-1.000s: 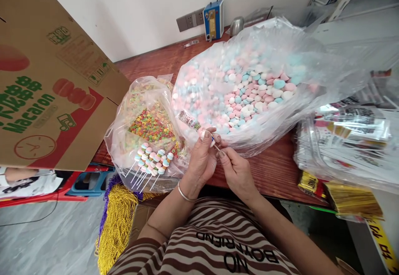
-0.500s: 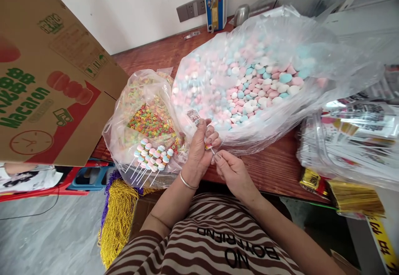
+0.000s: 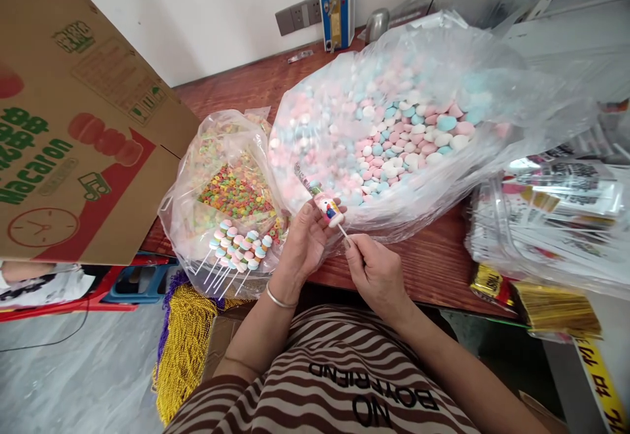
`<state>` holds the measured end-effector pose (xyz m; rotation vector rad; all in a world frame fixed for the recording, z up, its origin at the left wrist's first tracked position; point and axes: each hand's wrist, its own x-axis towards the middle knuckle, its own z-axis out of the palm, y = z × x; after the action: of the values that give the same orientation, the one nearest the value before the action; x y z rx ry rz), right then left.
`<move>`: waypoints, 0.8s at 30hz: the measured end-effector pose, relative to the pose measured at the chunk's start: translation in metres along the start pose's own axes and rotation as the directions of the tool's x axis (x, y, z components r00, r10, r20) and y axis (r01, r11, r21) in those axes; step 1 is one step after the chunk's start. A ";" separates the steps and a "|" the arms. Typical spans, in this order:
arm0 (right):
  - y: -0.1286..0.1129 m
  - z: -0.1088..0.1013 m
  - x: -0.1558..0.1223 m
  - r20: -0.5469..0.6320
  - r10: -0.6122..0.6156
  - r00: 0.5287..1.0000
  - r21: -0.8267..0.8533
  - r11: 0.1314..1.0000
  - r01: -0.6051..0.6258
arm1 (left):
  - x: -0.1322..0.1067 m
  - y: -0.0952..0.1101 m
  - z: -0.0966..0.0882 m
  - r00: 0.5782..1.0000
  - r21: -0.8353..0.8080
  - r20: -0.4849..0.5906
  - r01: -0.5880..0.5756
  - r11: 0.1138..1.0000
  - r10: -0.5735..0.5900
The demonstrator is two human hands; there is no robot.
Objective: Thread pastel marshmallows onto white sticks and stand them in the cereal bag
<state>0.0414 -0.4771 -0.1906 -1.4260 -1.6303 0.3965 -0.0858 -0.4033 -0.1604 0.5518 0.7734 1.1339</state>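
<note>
In my right hand (image 3: pixel 369 266), thumb and fingers pinch the white stick of a wrapped candy skewer (image 3: pixel 329 211). The skewer's printed wrapper tilts up to the left, its clear end standing above. My left hand (image 3: pixel 310 237) lies open around the wrapper, its fingers behind it and its thumb to the left; whether they touch it I cannot tell. Several bare candy skewers (image 3: pixel 241 245) on white sticks rest on a clear bag of small coloured candy rings (image 3: pixel 236 191). Behind my hands lies a large clear bag of pink, blue and white candies (image 3: pixel 403 138).
A cardboard carton (image 3: pixel 73 125) stands at the left. Printed wrappers (image 3: pixel 556 217) lie stacked at the right, with gold twist ties (image 3: pixel 556 306) near the edge. A blue device (image 3: pixel 338 17) stands by the wall. Gold bead strings (image 3: pixel 184 348) hang below the wooden table (image 3: pixel 216 92).
My left fingers have loosened from around the wrapped candy skewer, so its printed wrapper shows. My right hand still holds the stick and has moved slightly right.
</note>
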 end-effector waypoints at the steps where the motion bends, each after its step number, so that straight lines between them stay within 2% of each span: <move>1: -0.001 0.000 -0.002 0.029 -0.023 0.999 -0.008 1.000 0.023 | 0.002 0.005 0.000 1.000 -0.059 0.009 0.021 0.998 -0.021; 4: -0.003 0.002 -0.009 0.106 -0.067 0.992 -0.007 0.998 0.068 | 0.007 0.016 0.006 1.000 -0.170 -0.018 -0.007 0.986 0.004; 6: -0.005 0.005 -0.011 0.103 -0.084 0.991 -0.033 0.996 0.088 | 0.009 0.016 0.011 1.000 -0.187 -0.023 -0.021 0.982 0.017; 11: -0.001 0.019 -0.012 0.011 -0.095 0.995 -0.149 0.984 0.096 | 0.003 -0.010 0.020 0.996 -0.145 0.091 -0.010 0.989 0.024; 14: 0.005 0.020 -0.009 -0.051 -0.118 0.992 -0.180 0.978 0.107 | -0.004 -0.027 0.016 0.993 -0.041 0.116 -0.030 0.999 0.034; 16: 0.008 0.016 -0.007 -0.084 -0.128 0.988 -0.209 0.972 0.108 | -0.007 -0.031 0.012 0.992 -0.029 0.120 0.029 0.999 -0.025; 19: 0.011 0.007 -0.006 -0.054 -0.129 0.990 -0.220 0.969 0.114 | -0.003 -0.021 0.006 0.995 -0.115 0.060 0.087 0.990 -0.081; 24: 0.007 0.002 -0.016 0.097 -0.124 0.987 -0.088 0.987 0.133 | 0.017 0.017 0.001 0.991 -0.228 -0.032 -0.133 0.965 0.129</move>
<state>0.0432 -0.4889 -0.2037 -1.3796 -1.8256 0.3181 -0.0911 -0.3812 -0.1520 0.4033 0.6162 1.3322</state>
